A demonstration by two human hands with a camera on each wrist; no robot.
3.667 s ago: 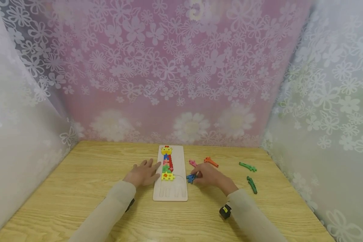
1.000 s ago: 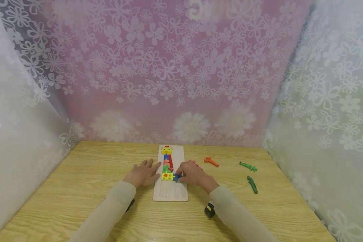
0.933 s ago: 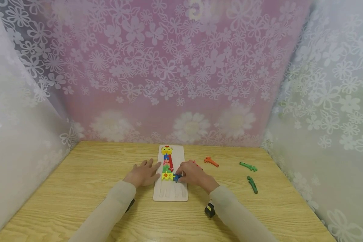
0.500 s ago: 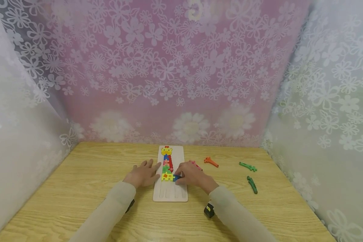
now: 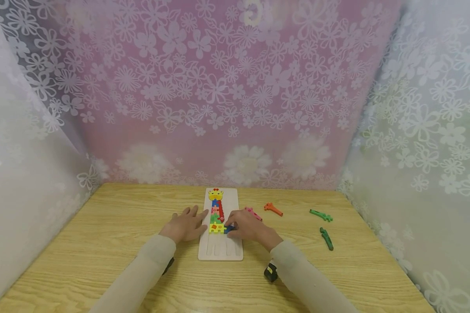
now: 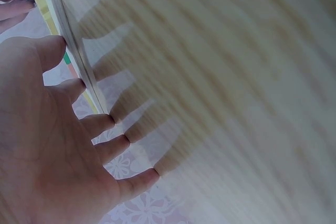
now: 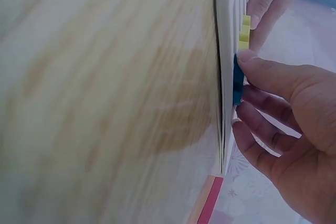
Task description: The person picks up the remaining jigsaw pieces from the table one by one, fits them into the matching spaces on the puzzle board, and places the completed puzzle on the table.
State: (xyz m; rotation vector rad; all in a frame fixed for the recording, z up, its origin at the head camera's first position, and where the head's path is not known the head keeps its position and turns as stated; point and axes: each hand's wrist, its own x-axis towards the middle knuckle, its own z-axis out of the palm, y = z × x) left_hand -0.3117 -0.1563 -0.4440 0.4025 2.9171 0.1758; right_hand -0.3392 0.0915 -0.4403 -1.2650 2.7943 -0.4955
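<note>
A pale wooden puzzle board (image 5: 229, 201) lies on the table with a part-built giraffe on it. The yellow giraffe head (image 5: 216, 194) is at the top, small coloured neck pieces run below it, and a red strip (image 5: 221, 211) lies along the neck. Beneath them sits a yellow body piece (image 5: 217, 228). My right hand (image 5: 247, 224) pinches a blue puzzle piece (image 7: 238, 81) at the yellow piece's right side, its fingers hiding part of it. My left hand (image 5: 184, 224) lies with spread, straight fingers, thumb and fingertips touching the board's left edge.
On the table (image 5: 113, 226), to the right of the board, lie a pink piece (image 5: 253, 213), an orange piece (image 5: 273, 209), a light green piece (image 5: 321, 215) and a dark green piece (image 5: 326, 239). Flowered curtains (image 5: 235, 108) stand behind and at both sides.
My right hand has carried the blue puzzle piece leftward from the table onto the board, beside the yellow piece. Over the last second it has barely shifted. The left hand has stayed put.
</note>
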